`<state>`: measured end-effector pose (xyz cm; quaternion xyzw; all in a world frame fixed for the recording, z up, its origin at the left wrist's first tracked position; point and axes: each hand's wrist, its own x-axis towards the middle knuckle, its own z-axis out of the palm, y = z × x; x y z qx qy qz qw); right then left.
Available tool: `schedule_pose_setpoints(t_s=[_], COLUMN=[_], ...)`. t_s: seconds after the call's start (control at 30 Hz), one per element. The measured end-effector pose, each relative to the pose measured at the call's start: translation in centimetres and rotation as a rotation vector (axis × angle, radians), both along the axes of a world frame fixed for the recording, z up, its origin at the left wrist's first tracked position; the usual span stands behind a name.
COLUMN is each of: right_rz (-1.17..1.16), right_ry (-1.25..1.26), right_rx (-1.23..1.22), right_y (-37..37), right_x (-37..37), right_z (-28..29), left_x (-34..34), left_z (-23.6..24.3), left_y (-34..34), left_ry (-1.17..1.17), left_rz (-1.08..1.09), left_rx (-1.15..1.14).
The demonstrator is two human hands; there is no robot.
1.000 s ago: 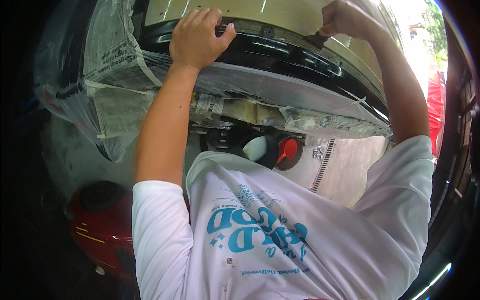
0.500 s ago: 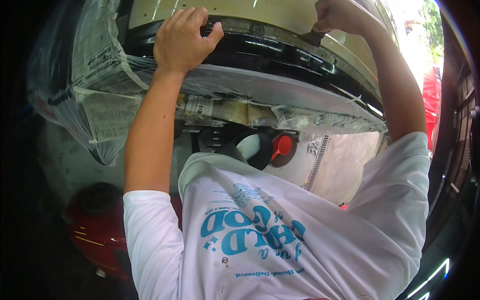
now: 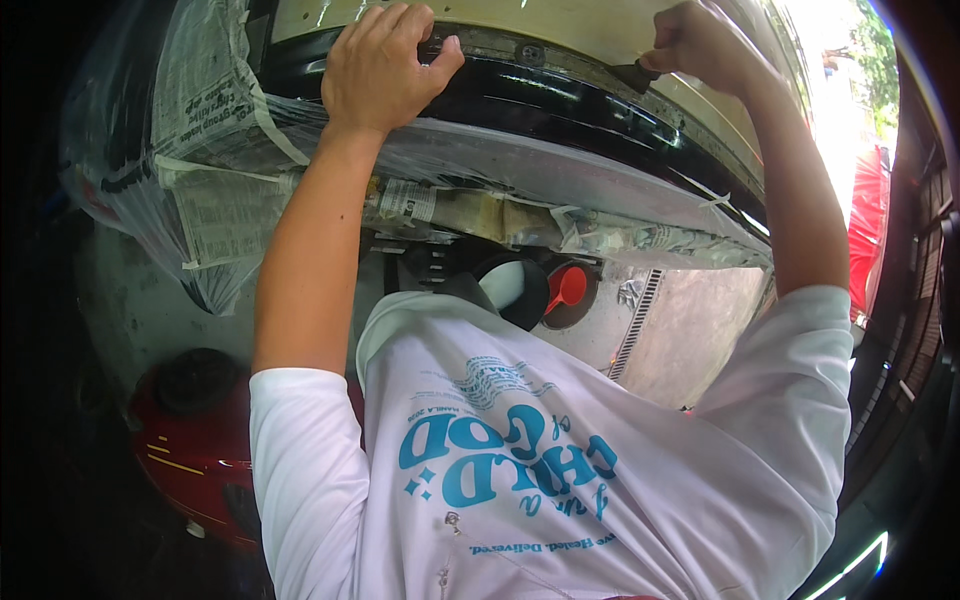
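My left hand (image 3: pixel 383 72) rests on the upper edge of a glossy black trim strip (image 3: pixel 560 105) along a beige panel (image 3: pixel 590 22), fingers bent and a little apart, thumb out. My right hand (image 3: pixel 690 50) grips a small dark scraper-like blade (image 3: pixel 632 77), held against the grimy seam above the trim, right of a small round fitting (image 3: pixel 530 52). Below the trim, clear plastic sheeting (image 3: pixel 500 150) and taped newspaper (image 3: pixel 205 110) cover the bodywork.
Beneath the bodywork are a dark bucket (image 3: pixel 525 315) and a red dipper (image 3: pixel 568 285) on a concrete floor (image 3: pixel 690 330) with a drain grate (image 3: pixel 636 320). A red vehicle (image 3: pixel 190 460) stands at lower left. Red fabric (image 3: pixel 868 230) hangs at the bright right edge.
The whole view has shifted slightly. My left hand stays on the trim edge, and my right hand keeps hold of the blade at about the same part of the seam.
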<state>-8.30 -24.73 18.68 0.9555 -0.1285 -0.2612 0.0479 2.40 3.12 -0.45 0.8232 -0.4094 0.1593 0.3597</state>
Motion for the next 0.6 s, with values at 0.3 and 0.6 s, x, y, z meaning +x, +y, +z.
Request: schedule_pose_setpoints(t_s=[0.3, 0.6], right_rz=[0.146, -0.075], right_ry=[-0.257, 0.095], right_rx=[0.012, 0.147], right_y=[0.8, -2.3], right_x=[-3.5, 1.8], right_z=[-0.7, 0.3], left_x=[0.3, 0.2], left_z=[-0.7, -0.3], left_y=[0.2, 0.0], left_ry=[0.01, 0.045], left_rz=[0.047, 0.021], left_rx=[0.014, 0.04])
